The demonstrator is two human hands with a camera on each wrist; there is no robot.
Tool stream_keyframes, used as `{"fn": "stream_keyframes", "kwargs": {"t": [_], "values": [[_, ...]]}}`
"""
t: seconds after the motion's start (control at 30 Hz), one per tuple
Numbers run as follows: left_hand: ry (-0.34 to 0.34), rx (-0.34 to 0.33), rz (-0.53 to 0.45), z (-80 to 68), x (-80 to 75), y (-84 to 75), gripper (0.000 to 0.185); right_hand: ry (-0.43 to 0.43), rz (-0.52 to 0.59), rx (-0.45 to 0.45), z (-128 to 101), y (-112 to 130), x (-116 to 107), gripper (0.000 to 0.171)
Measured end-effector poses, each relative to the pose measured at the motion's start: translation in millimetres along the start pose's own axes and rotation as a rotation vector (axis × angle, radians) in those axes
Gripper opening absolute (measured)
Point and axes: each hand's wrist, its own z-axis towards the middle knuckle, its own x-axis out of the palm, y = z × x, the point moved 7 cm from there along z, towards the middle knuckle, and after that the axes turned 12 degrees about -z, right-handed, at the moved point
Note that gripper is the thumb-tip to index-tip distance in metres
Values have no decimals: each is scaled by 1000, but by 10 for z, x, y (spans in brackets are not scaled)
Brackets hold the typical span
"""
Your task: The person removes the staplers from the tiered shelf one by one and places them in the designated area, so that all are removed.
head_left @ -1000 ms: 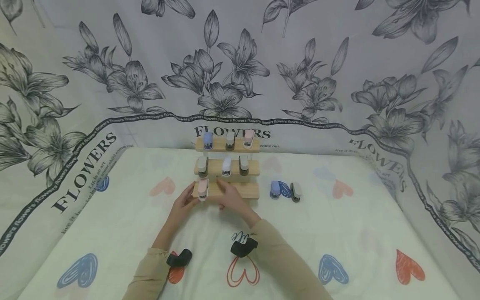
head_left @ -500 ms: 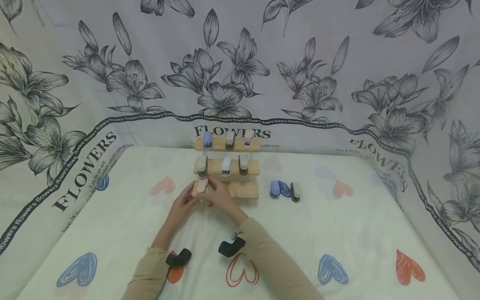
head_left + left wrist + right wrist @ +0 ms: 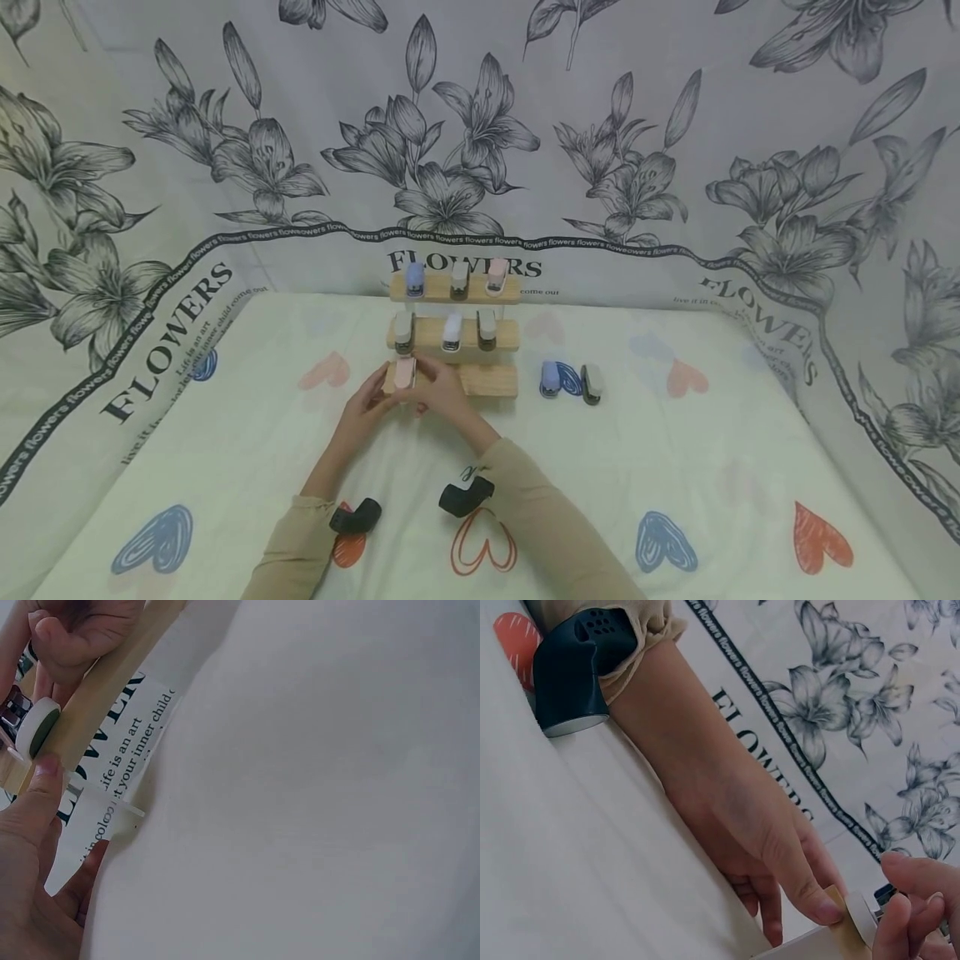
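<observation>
Heart-print table (image 3: pixel 675 467): both hands at rack (image 3: pixel 491 381); 2 staplers (image 3: pixel 570 382) beside.

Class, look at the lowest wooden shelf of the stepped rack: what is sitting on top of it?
On the lowest shelf one pink stapler sits at its left end, pinched between the left hand and right hand. The hands cover the shelf's front beneath it.

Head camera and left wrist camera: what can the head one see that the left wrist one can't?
Only the head view shows the whole three-step wooden rack, the small staplers on it, and two more, a blue stapler and a grey stapler, on the heart-print cloth. Only the left wrist view shows, close up, a white and green round part against the wood. Both show the left hand and right hand at the rack's bottom step.
</observation>
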Motion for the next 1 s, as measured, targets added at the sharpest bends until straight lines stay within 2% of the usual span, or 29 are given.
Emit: {"fn": "stream_keyframes", "kwargs": {"t": [0.37, 0.53, 0.8, 1.0], "values": [[-1, 20, -31, 22, 2, -37, 60, 32, -4, 61, -37, -28, -74, 74], [-15, 12, -15, 21, 9, -12, 62, 59, -12, 20, -81, -54, -132, 71], [-21, 54, 19, 15, 4, 12, 62, 105, -88, -28, -301, -58, -279, 69], [-9, 11, -6, -16, 44, -102, 61, 112, -92, -18, -451, -108, -478, 70]]}}
